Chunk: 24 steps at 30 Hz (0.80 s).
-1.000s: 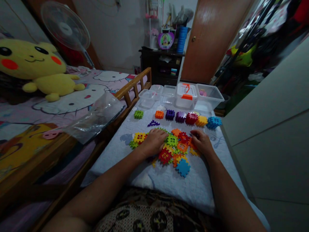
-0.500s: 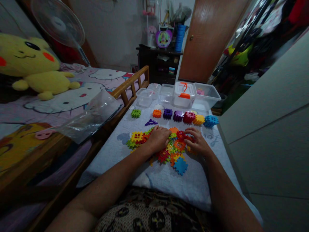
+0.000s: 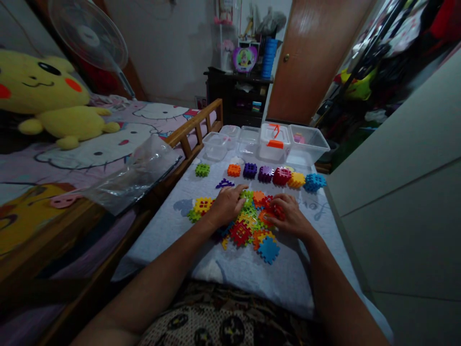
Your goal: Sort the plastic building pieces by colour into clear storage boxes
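The pile of interlocking plastic pieces (image 3: 248,223) lies at the centre of the frame on a cloth-covered table (image 3: 162,250). The wooden rail (image 3: 194,126) bounds the table's left side; a pale panel (image 3: 406,192) stands along the right. At the far end, clear containers (image 3: 216,146) stand behind a row of colour-sorted stacks (image 3: 266,173). A band of bare cloth separates the pile from the near edge, lower centre. A narrower band, with a purple triangular piece (image 3: 225,183) at its left, separates pile and stacks.

The left hand covers part of the pile's left half; pieces beneath it cannot be identified. Both forearms are cut off by the lower frame.

Left hand (image 3: 226,205): thumb and index finger apart, above green pieces; fingertip contact is unclear. Right hand (image 3: 291,216): fingers curved around a red piece (image 3: 277,211), upper right of the pile; whether they clamp it cannot be determined.
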{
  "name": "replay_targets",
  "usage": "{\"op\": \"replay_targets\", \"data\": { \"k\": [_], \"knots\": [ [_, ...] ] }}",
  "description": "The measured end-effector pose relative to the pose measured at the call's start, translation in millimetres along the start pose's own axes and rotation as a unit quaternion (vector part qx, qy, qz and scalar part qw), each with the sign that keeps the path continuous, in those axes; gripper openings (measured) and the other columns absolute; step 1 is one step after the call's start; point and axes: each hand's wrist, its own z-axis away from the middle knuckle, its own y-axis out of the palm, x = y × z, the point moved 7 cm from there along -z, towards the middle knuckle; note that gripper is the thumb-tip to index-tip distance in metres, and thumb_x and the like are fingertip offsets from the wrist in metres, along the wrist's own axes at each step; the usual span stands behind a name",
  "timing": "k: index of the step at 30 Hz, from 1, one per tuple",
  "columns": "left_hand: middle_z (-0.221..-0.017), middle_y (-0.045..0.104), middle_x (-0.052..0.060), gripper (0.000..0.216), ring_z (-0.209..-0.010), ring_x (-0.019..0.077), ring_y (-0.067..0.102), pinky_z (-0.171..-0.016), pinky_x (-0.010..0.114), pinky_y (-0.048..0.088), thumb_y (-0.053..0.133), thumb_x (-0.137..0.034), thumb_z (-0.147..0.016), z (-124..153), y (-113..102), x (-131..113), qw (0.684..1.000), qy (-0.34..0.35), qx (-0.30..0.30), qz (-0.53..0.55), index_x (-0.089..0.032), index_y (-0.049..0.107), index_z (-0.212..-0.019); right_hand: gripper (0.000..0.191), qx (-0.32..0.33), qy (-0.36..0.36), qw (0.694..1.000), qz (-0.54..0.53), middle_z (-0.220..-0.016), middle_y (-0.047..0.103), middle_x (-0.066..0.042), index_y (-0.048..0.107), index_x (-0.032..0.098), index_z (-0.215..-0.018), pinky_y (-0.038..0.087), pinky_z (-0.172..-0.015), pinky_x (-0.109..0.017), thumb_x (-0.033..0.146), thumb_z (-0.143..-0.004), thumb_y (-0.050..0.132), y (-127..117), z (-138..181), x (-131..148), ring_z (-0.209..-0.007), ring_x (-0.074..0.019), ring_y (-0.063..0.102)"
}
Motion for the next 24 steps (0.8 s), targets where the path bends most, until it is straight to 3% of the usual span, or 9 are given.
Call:
{"op": "replay_targets", "data": {
  "k": [3, 10, 15, 18, 24],
  "knots": [
    [-0.109, 0.07, 0.011, 0.036, -0.105, 0.0264, 0.062, -0.099, 0.042, 0.043, 0.052, -0.021, -0.091, 2, 3, 1, 1.0, 0.009, 0.011, -0.001, -0.015, 0.058, -0.126, 0.024, 0.039, 0.0, 0.999, 0.032, -0.104, 0.058, -0.008, 0.065, 0.021, -0.084, 0.038, -0.093, -0.046, 0.04, -0.076, 0.076, -1, 3, 11, -0.102, -0.0272, 0.05],
    [-0.118, 0.065, 0.011, 0.04, -0.114, 0.029, 0.055, -0.102, 0.047, 0.04, 0.059, -0.024, -0.086, 4, 4, 5, 0.999, 0.018, 0.018, -0.039, -0.017, 0.058, -0.125, 0.016, 0.066, -0.011, 0.996, 0.051, -0.099, 0.058, -0.007, 0.067, 0.022, -0.085, 0.037, -0.09, -0.042, 0.035, -0.078, 0.072, 5, 6, 20, -0.097, -0.025, 0.05],
    [-0.127, 0.061, 0.01, 0.044, -0.121, 0.0294, 0.051, -0.107, 0.047, 0.036, 0.065, -0.023, -0.08, 5, 7, 3, 0.997, 0.027, 0.059, -0.036, -0.02, 0.058, -0.123, 0.005, 0.017, -0.027, 0.999, -0.01, -0.086, 0.06, -0.006, 0.065, 0.019, -0.081, 0.04, -0.081, -0.036, 0.023, -0.082, 0.062, 1, 1, 16, -0.085, -0.0213, 0.052],
    [-0.131, 0.061, 0.009, 0.047, -0.124, 0.0296, 0.05, -0.109, 0.048, 0.034, 0.066, -0.021, -0.078, 5, 10, 3, 0.996, 0.03, 0.079, -0.036, -0.021, 0.058, -0.124, 0.012, -0.034, -0.014, 0.998, -0.059, -0.082, 0.062, -0.006, 0.065, 0.019, -0.081, 0.042, -0.076, -0.034, 0.018, -0.083, 0.053, -4, -2, 10, -0.08, -0.0202, 0.055],
    [-0.132, 0.061, 0.009, 0.049, -0.126, 0.029, 0.051, -0.11, 0.046, 0.033, 0.065, -0.022, -0.08, 3, 16, 5, 0.994, 0.036, 0.093, -0.043, -0.021, 0.055, -0.128, 0.019, -0.097, 0.065, 0.982, -0.146, -0.078, 0.064, -0.003, 0.066, 0.019, -0.085, 0.045, -0.069, -0.03, 0.026, -0.089, 0.049, -3, 0, -8, -0.072, -0.0168, 0.058]
  ]
}}
